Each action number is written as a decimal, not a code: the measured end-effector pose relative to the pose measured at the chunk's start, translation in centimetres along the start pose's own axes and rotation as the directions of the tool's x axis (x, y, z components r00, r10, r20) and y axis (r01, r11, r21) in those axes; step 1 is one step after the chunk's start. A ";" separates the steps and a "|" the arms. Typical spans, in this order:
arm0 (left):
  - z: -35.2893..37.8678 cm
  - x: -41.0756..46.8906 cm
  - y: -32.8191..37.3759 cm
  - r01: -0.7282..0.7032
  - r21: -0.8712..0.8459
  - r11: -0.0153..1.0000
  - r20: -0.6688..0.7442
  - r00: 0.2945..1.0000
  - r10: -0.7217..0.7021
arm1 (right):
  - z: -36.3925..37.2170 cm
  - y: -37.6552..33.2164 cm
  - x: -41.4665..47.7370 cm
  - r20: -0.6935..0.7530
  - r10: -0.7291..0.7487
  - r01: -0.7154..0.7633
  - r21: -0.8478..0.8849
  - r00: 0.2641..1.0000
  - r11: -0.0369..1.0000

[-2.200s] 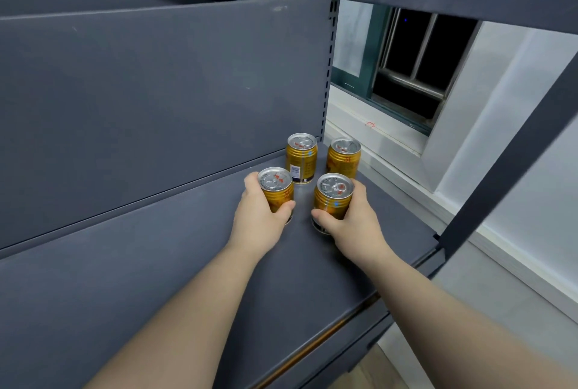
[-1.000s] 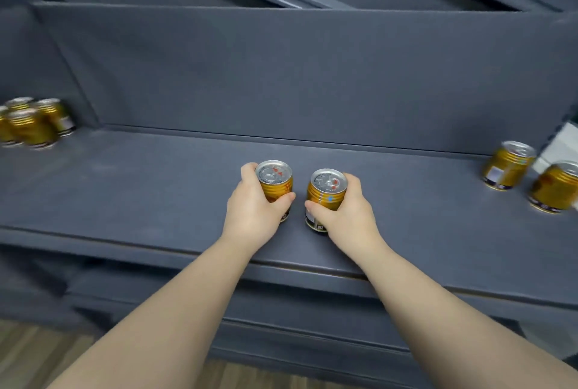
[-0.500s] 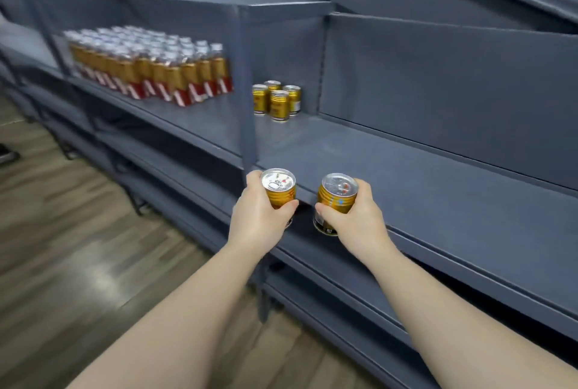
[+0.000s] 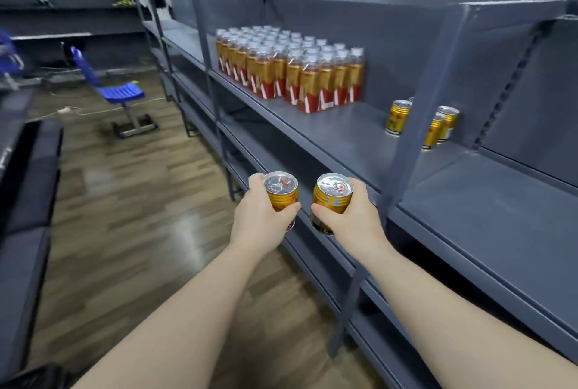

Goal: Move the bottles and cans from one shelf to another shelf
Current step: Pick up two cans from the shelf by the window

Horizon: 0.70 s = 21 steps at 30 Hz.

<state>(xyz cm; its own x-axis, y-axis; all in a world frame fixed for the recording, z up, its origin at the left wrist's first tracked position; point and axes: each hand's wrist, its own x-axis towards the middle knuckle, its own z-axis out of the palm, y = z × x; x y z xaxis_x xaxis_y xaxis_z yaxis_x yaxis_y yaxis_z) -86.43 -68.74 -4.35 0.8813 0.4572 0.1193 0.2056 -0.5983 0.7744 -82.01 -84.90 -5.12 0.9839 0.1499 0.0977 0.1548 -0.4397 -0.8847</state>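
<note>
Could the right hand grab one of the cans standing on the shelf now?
Probably not: the right hand grips a can, and the shelf cans stand beyond it, partly behind an upright post.

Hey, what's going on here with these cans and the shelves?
A person stands beside grey metal shelving with a can in each hand. The left hand grips one gold can and the right hand grips a second gold can. Both are held upright in the air in front of the shelving, on no shelf. On the shelf ahead, a few matching cans stand next to a packed block of bottles.
</note>
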 end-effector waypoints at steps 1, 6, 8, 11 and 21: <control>-0.1 0.7 0.0 -0.004 -0.002 1.000 -0.006 1.000 0.004 | 0.3 0.0 0.8 0.003 -0.009 0.009 0.005 1.000 1.000; 1.1 8.0 0.8 -0.017 -0.007 1.000 -0.002 1.000 0.017 | 2.0 -0.4 7.8 0.002 -0.006 0.006 0.045 1.000 0.999; 2.1 10.7 1.5 -0.036 -0.014 0.999 0.001 0.999 0.036 | 1.9 -0.6 10.2 -0.015 0.002 -0.002 0.047 1.000 0.999; 3.7 14.1 2.8 -0.067 -0.027 0.997 0.026 0.997 0.067 | 1.3 -0.6 13.4 -0.064 0.015 -0.012 0.046 0.998 0.999; 9.1 23.4 6.6 -0.210 -0.086 0.974 0.138 0.966 0.220 | -0.1 0.7 20.8 -0.327 0.169 -0.152 0.079 0.930 0.985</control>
<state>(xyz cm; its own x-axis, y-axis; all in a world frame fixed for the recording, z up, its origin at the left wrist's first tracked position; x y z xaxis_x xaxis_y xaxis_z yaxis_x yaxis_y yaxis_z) -60.63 -67.97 -2.11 0.9551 0.2188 0.1997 -0.0211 -0.6223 0.7825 -61.44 -82.20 -3.60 0.9701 -0.2251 0.0904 -0.0037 -0.3863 -0.9224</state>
